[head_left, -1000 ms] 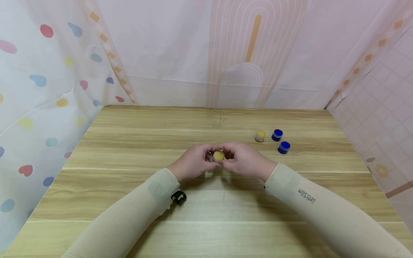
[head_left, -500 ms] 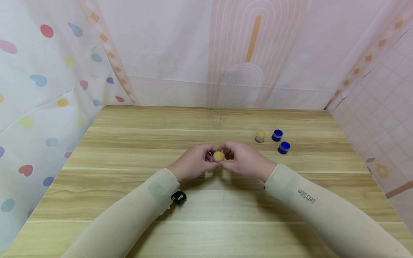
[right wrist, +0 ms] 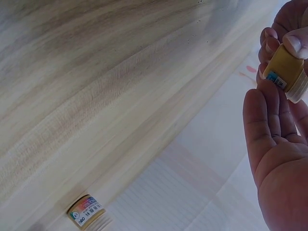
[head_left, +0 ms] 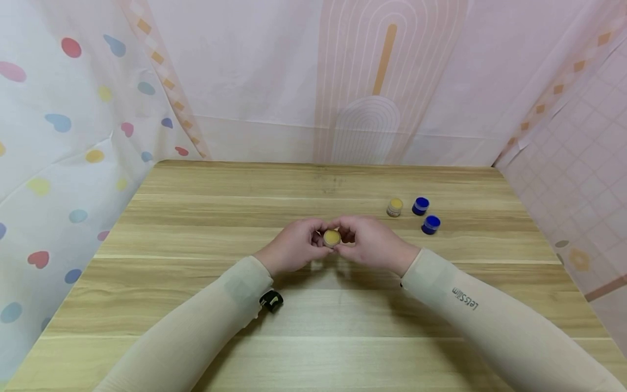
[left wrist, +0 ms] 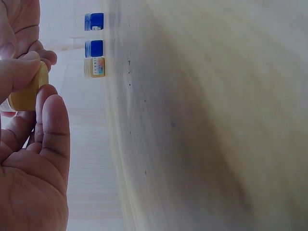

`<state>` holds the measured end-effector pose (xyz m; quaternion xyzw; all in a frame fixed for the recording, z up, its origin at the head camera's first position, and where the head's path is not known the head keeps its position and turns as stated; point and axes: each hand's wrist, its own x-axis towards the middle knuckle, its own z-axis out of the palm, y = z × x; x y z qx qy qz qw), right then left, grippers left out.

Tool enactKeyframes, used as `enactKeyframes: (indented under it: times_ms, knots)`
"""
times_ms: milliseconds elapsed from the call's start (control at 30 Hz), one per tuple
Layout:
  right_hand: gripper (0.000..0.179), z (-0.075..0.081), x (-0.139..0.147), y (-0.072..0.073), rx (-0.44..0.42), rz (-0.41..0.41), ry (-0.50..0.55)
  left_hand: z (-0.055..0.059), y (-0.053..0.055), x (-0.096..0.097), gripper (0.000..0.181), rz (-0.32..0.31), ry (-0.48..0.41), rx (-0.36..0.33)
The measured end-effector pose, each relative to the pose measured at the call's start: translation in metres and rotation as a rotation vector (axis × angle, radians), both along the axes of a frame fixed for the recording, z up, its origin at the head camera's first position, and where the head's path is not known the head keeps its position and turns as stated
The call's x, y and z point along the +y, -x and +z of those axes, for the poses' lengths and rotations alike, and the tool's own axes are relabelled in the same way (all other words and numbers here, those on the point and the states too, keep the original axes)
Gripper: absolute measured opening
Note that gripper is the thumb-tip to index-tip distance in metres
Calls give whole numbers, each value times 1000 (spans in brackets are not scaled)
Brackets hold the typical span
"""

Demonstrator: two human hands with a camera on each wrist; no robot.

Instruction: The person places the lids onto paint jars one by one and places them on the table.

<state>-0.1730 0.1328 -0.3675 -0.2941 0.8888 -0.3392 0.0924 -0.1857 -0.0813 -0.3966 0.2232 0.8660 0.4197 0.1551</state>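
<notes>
In the head view my left hand [head_left: 296, 245] and right hand [head_left: 374, 245] meet above the table, a small yellow paint jar [head_left: 332, 238] between them. The left thumb presses the jar's yellow side in the left wrist view, with the left fingers [left wrist: 55, 122] curled beneath. From the right, my thumb and fingers close in around its clear lid end, the right fingertips [right wrist: 269, 86] at the jar's side. The right wrist view shows the jar [right wrist: 285, 67] tilted, part of its label visible and its clear lid pointing down to the right.
Standing on the wooden table [head_left: 220, 218] at the back right are another yellow paint jar [head_left: 394, 207] and two blue paint jars, one farther back [head_left: 420, 206] and one nearer [head_left: 431, 224]. Patterned cloth [head_left: 264, 81] hangs along the back and sides.
The right fingers shift slightly at the yellow jar's rim. Both arms and the jars on the table stay where they were.
</notes>
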Motion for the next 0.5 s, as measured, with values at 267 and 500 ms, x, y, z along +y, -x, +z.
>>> enactKeyframes:
  times_ms: [267, 500]
  knots:
    - [28, -1, -1, 0, 6, -33, -18, -3, 1, 1, 26, -9, 11, 13]
    - [41, 0, 0, 0, -10, -18, -8, -1, 1, 1, 28, -1, 18, -6]
